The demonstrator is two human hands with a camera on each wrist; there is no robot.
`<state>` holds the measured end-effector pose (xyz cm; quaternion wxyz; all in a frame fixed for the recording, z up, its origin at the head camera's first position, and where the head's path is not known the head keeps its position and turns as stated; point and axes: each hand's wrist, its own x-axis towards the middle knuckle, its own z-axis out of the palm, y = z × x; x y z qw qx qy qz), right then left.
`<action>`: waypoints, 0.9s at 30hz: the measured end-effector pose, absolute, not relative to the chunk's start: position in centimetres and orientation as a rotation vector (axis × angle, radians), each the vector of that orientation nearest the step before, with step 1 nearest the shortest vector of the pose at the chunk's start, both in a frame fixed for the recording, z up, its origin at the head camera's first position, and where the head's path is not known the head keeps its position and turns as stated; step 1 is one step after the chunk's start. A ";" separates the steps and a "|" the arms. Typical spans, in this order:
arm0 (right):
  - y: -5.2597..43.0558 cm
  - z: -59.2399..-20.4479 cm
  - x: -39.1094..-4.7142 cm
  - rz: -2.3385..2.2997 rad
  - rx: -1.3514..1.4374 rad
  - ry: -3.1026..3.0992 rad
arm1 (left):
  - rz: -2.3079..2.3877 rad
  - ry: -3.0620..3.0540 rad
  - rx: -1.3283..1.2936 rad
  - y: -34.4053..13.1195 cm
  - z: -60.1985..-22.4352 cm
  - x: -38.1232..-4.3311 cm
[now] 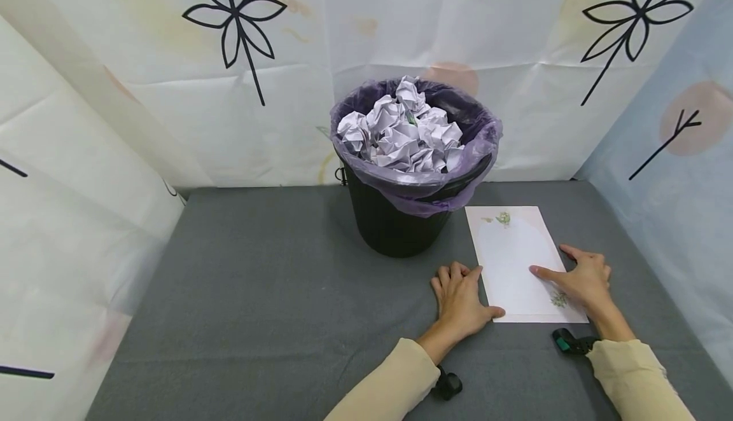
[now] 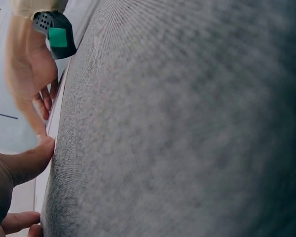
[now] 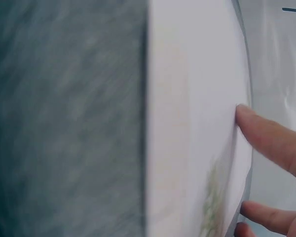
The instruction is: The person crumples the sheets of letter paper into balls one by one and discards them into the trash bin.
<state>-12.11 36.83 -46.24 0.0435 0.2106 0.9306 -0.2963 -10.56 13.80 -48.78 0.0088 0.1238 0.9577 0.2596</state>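
Paper [image 1: 512, 262] lies on table [image 1: 258, 281] beside bin [image 1: 395, 227], left hand [image 1: 460, 303] and right hand [image 1: 585, 281] loosely spread at its side edges, neither gripping; light, even thumb pressure should steady it best.

passage: tabletop [image 1: 246, 281] left of bin [image 1: 395, 224] | obstacles: bin beyond left fingers [image 1: 456, 272], blue wall [image 1: 658, 230]

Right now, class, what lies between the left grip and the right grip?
The printed sheet; the head view shows it between left grip and right grip.

2 cream sleeves [image 1: 392, 379], 2 black wrist cameras [image 1: 449, 385], green square [image 2: 58, 37] on right
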 end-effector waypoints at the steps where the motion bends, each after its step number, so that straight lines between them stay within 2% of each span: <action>1: 36.8 -46.2 -12.2 -0.903 0.646 2.840 | 0.821 2.992 0.388 13.8 -48.8 -10.5; 9: 36.4 -45.4 -12.7 -1.009 0.693 2.780 | 0.858 2.969 0.369 13.6 -48.9 -10.6; 17: 36.5 -45.7 -12.8 -1.354 0.785 2.771 | 0.849 2.924 0.327 13.4 -48.5 -10.8; 22: 37.0 -45.7 -12.6 -1.761 0.793 2.547 | 0.886 2.896 0.322 13.3 -48.3 -10.9; 27: 37.3 -45.4 -11.9 -2.370 0.701 2.017 | 1.056 2.876 0.317 12.9 -48.1 -10.8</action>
